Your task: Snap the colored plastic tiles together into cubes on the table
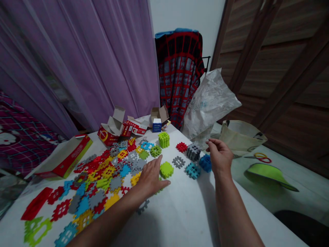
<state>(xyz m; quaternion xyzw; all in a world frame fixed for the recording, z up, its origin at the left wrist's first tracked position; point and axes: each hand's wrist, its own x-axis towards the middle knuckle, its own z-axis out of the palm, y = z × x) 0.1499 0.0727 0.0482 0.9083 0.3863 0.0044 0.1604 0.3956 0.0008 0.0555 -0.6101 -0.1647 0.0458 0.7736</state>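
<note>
My left hand (150,175) is open above the table, thumb apart from the fingers. Close to its fingertips lies a lime green toothed building tile (167,170). My right hand (220,154) is closed in a pinch at the table's right side; whatever its fingertips hold, if anything, is too small to make out. Beside that hand are a blue tile stack (205,163), a dark grey tile stack (193,152) and a light blue tile stack (192,170). A single grey window tile (178,162) lies between the hands, with a red tile (181,147) beyond it.
A mixed heap of colourful tiles (99,197) spreads over the left of the table. Farther back stand a green tile stack (163,140), opened red boxes (108,133) and a blue box (156,125). A plastic bag (205,103) and scissors (259,157) are off the right edge.
</note>
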